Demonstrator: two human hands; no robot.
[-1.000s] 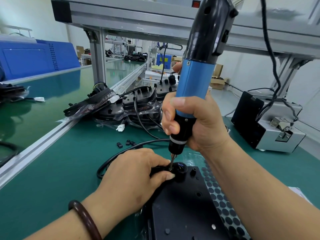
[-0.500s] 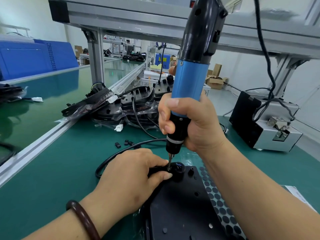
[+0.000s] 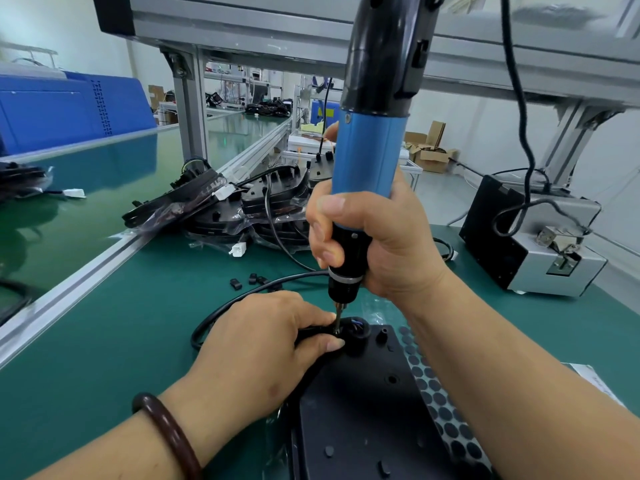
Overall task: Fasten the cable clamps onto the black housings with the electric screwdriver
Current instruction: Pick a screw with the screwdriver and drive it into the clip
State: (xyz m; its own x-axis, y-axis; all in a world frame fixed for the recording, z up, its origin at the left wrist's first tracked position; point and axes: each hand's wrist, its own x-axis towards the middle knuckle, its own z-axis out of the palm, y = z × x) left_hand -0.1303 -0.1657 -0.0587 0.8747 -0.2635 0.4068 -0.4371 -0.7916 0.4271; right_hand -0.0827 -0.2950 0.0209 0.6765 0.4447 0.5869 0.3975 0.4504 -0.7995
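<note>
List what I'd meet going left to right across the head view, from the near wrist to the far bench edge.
Brown bracelet → left hand → electric screwdriver → grey machine.

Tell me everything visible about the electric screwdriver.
The electric screwdriver stands nearly upright, tip down. Its upper body is glossy black, the middle blue, the lower neck black with a silver ring. The right hand grips it around the blue-black joint. Its bit meets the black housing beside fingertips of the left hand; its top is out of frame.
</note>
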